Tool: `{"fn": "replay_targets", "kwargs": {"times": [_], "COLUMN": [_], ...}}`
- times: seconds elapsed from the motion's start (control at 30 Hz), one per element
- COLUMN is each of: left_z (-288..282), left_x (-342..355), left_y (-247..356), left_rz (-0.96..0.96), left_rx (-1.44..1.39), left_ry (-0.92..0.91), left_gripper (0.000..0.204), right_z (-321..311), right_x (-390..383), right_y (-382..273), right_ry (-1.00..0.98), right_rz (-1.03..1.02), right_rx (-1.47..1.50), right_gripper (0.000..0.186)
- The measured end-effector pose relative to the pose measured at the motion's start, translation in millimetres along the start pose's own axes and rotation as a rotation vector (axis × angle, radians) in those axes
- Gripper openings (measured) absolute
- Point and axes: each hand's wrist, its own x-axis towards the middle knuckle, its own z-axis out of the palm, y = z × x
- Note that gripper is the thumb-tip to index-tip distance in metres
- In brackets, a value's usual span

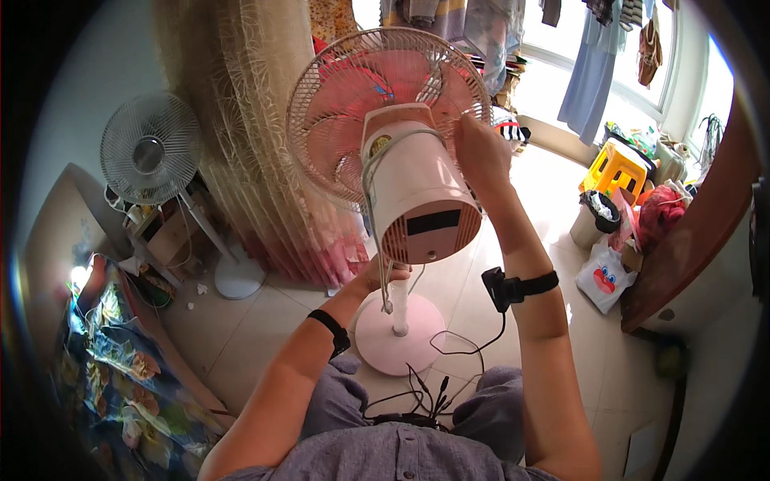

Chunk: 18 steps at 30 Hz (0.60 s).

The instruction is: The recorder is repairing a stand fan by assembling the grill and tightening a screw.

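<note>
A pink and white pedestal fan point(417, 172) stands upright before me, the back of its motor housing turned toward me. A wire grille point(309, 120) surrounds its reddish translucent blades. My right hand point(484, 152) is closed at the grille's right edge, its fingertips partly hidden. Below the housing, my left hand point(377, 274) wraps round the upper part of the fan's pole point(401, 301); some of its fingers are out of sight behind it. The round pale pink base point(385, 345) rests on the tiled floor. A grey cord hangs along the housing's left side.
Another white fan point(150, 152) stands at the left by a long lace curtain point(249, 120). Black cables point(425, 397) lie near my lap. A yellow stool point(616, 167), a bin point(593, 220) and a white bag point(606, 276) are at the right. A patterned bedspread point(120, 369) lies left.
</note>
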Motion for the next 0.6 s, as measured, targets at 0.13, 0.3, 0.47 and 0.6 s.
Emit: {"fn": "replay_targets", "kwargs": {"times": [0.13, 0.3, 0.47, 0.6], "left_z": [2, -1, 2, 2], "left_x": [0, -3, 2, -2], "left_y": [-7, -14, -2, 1], "left_rz": [-0.045, -0.066, 0.043, -0.007], "left_rx": [-0.068, -0.194, -0.022, -0.036], "left_ry": [0.008, 0.027, 0.011, 0.017], "left_gripper": [0.021, 0.021, 0.024, 0.027], "right_z": [-18, -30, -14, -35], "right_x": [10, 9, 13, 19], "right_y": [28, 3, 0, 13], "right_ry": [0.152, 0.154, 0.000, 0.168], "right_rz": [0.062, -0.122, -0.150, -0.041], "right_rx": [-0.164, 0.022, -0.079, -0.070], "right_gripper": [0.019, 0.020, 0.019, 0.017]}}
